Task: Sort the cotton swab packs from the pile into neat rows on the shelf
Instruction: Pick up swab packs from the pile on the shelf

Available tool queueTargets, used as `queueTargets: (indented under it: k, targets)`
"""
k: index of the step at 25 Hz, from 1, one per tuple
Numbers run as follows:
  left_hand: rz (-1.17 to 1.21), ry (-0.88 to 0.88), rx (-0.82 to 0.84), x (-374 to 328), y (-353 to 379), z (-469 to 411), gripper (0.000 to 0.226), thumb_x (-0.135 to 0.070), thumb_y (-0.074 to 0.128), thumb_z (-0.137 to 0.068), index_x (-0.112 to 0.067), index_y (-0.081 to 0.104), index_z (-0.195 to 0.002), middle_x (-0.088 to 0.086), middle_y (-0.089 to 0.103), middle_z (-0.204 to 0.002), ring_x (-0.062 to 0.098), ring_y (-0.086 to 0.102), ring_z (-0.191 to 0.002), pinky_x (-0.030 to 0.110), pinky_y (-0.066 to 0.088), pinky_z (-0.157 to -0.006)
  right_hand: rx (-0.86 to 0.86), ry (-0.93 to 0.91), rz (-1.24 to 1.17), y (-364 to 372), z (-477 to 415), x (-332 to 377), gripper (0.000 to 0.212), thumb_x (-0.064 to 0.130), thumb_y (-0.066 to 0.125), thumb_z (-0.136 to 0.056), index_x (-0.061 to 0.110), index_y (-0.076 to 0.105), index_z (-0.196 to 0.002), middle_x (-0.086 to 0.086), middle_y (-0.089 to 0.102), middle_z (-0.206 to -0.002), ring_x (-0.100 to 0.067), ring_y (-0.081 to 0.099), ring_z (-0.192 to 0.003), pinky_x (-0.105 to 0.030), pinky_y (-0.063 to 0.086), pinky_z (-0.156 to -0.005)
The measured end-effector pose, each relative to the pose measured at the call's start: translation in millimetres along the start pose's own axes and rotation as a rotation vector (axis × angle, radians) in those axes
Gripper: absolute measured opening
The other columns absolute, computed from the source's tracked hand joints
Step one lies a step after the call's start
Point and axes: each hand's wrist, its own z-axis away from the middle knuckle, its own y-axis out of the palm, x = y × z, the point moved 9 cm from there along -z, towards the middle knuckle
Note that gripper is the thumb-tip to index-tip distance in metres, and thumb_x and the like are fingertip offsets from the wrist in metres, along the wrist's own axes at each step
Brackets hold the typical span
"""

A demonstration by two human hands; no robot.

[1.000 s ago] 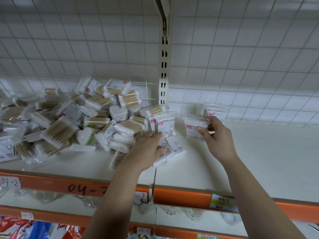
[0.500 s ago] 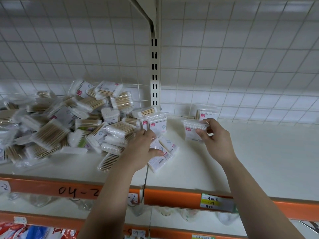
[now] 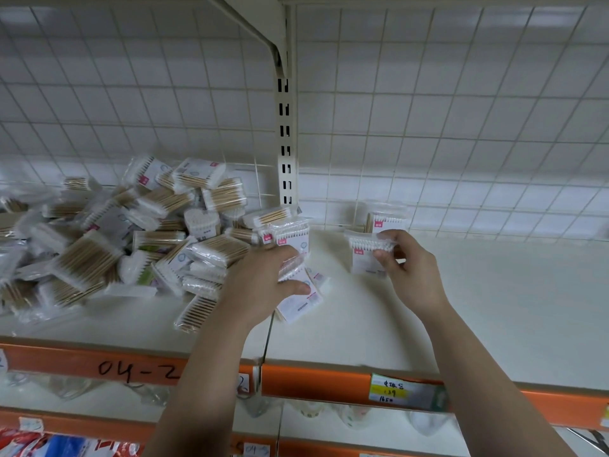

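Note:
A jumbled pile of cotton swab packs point(image 3: 108, 245) covers the left half of the white shelf point(image 3: 494, 308). My left hand point(image 3: 260, 285) lies at the pile's right edge, fingers closed over a white-labelled swab pack point(image 3: 298, 301) lying flat. My right hand point(image 3: 408, 272) pinches the top of an upright swab pack point(image 3: 362, 258), which stands on the shelf. Behind it another upright pack point(image 3: 385, 219) leans by the back wall. Two more upright packs point(image 3: 290, 235) stand just past my left hand.
A slotted metal upright point(image 3: 286, 143) and a white wire grid point(image 3: 461, 127) form the back. Orange price rails point(image 3: 329, 380) edge the shelf front, with a yellow price tag point(image 3: 400, 392). A lower shelf holds more goods. The right shelf half is bare white.
The camera has shifted, so the scene sits a little lower and further right. My right hand has set its pack slightly lower on the shelf. My left hand stays at the pile's edge.

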Motion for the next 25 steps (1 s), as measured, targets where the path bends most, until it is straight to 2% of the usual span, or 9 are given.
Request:
queueTargets:
  k: [4,7,10,13,15,16,19,22,25]
  targets:
    - [0.071,0.057,-0.016,-23.6,-2.1,-5.0,0.043,-0.045,0.072,-0.077,-0.03,0.056,-0.115,-0.004,0.062,-0.09,0.017,0.056,-0.085,0.031,0.047,-0.073,0.003,0.071,-0.073,-7.9,-0.7,-6.0,0.015,0.015,0.059,-0.091,0.027,0.059,-0.1,0.005,0.061,-0.078,-0.023,0.063,-0.06,-0.018,0.049,-0.058]
    - [0.079,0.086,0.0,-35.8,9.2,-12.3,0.044,-0.044,0.072,-0.077,-0.029,0.054,-0.115,-0.002,0.063,-0.093,0.018,0.056,-0.089,0.035,0.047,-0.076,-0.024,0.096,-0.088,-19.2,-0.6,-12.0,0.014,0.011,0.06,-0.09,0.02,0.059,-0.1,0.003,0.06,-0.08,-0.029,0.063,-0.067,-0.007,0.042,-0.051]
    - [0.092,0.089,0.0,-45.4,22.4,-19.3,0.045,-0.043,0.075,-0.075,-0.022,0.055,-0.109,-0.007,0.058,-0.09,0.015,0.055,-0.086,0.028,0.04,-0.07,-0.066,0.158,-0.113,-29.9,-0.3,-27.5,0.02,0.011,0.065,-0.086,0.015,0.059,-0.105,-0.005,0.061,-0.085,-0.032,0.062,-0.073,-0.007,0.042,-0.048]
    - [0.086,0.111,0.009,-55.1,38.1,-24.6,0.038,-0.045,0.073,-0.076,-0.021,0.055,-0.099,-0.01,0.056,-0.08,0.013,0.053,-0.075,0.03,0.041,-0.066,-0.097,0.219,-0.146,-38.2,-2.4,-48.6,0.024,0.012,0.072,-0.08,0.017,0.056,-0.097,-0.006,0.063,-0.081,-0.029,0.062,-0.073,-0.016,0.048,-0.052]
    - [0.052,0.139,0.025,-60.0,48.9,-26.0,0.03,-0.042,0.07,-0.08,-0.024,0.054,-0.098,-0.009,0.06,-0.083,0.013,0.055,-0.076,0.034,0.045,-0.068,-0.11,0.249,-0.146,-41.3,-6.8,-59.6,0.025,0.013,0.074,-0.078,0.018,0.055,-0.092,-0.005,0.066,-0.078,-0.024,0.062,-0.071,-0.031,0.055,-0.06]
    - [0.052,0.158,0.026,-62.6,52.5,-26.3,0.027,-0.039,0.068,-0.08,-0.025,0.055,-0.098,-0.009,0.06,-0.087,0.013,0.056,-0.08,0.035,0.046,-0.07,-0.11,0.251,-0.146,-41.9,-9.8,-62.1,0.024,0.012,0.074,-0.078,0.018,0.055,-0.091,-0.004,0.067,-0.078,-0.021,0.061,-0.07,-0.034,0.056,-0.063]
    - [0.053,0.22,0.017,-68.8,57.6,-25.8,0.022,-0.033,0.067,-0.081,-0.023,0.058,-0.099,-0.009,0.058,-0.093,0.013,0.054,-0.086,0.032,0.043,-0.076,-0.104,0.213,-0.134,-38.8,-20.8,-59.8,0.021,0.01,0.073,-0.078,0.014,0.055,-0.09,-0.001,0.063,-0.075,-0.012,0.057,-0.065,-0.026,0.052,-0.061]
    - [0.058,0.237,0.013,-69.1,58.2,-24.6,0.02,-0.032,0.068,-0.082,-0.021,0.059,-0.097,-0.008,0.057,-0.09,0.013,0.053,-0.084,0.028,0.04,-0.072,-0.11,0.176,-0.124,-35.2,-31.6,-57.1,0.019,0.01,0.072,-0.078,0.013,0.055,-0.087,0.002,0.061,-0.074,-0.009,0.055,-0.067,-0.017,0.047,-0.056]
    - [0.066,0.227,0.017,-64.0,57.5,-24.8,0.019,-0.031,0.068,-0.083,-0.022,0.058,-0.096,-0.01,0.055,-0.089,0.012,0.052,-0.083,0.03,0.041,-0.071,-0.096,0.147,-0.129,-31.3,-40.5,-57.8,0.019,0.009,0.072,-0.078,0.018,0.056,-0.082,-0.001,0.062,-0.075,-0.011,0.056,-0.069,-0.016,0.047,-0.056]
